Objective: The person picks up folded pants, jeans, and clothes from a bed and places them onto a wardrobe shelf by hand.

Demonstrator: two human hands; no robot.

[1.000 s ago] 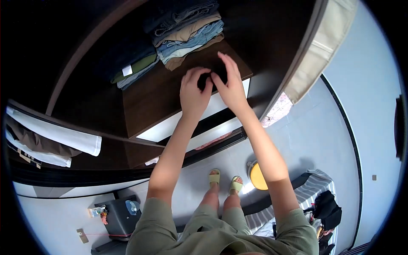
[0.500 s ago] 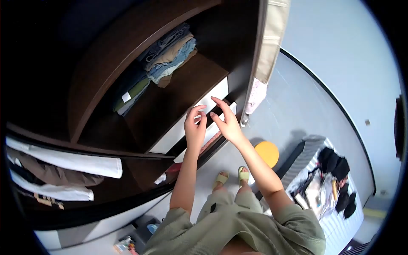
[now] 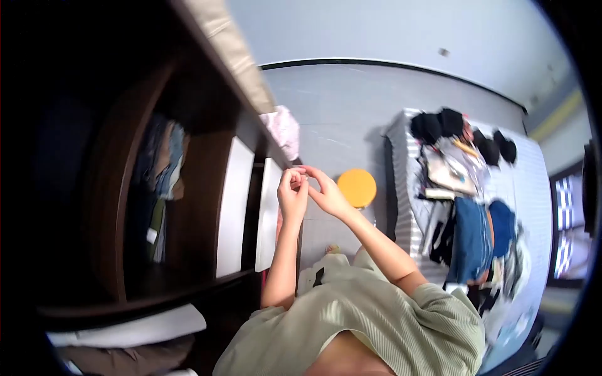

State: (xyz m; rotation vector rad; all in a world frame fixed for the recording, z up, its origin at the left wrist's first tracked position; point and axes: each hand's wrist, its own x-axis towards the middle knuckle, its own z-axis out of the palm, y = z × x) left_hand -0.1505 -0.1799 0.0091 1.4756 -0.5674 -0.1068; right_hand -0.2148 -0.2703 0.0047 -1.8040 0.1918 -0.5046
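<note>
My left hand [image 3: 292,197] is raised beside the open drawer [image 3: 268,216], its fingers curled in towards the thumb. I see nothing inside it. My right hand [image 3: 327,193] reaches across to it with the index finger stretched out and the thumb apart, the fingertips touching or very close to the left hand. Nothing shows in the right hand either. Left of the hands is the dark wardrobe [image 3: 204,169], with a stack of folded trousers and jeans [image 3: 166,160] on its shelf.
A round yellow stool [image 3: 357,188] stands on the grey floor. To the right is a bed [image 3: 527,169] with striped bedding, bearing black caps [image 3: 439,125], folded blue jeans [image 3: 470,238] and other clothes. White and brown clothes [image 3: 132,332] hang at lower left.
My view has swung to the right, bringing more of the bed into sight. Both hands have come closer together, and the left fingers have curled in more.
</note>
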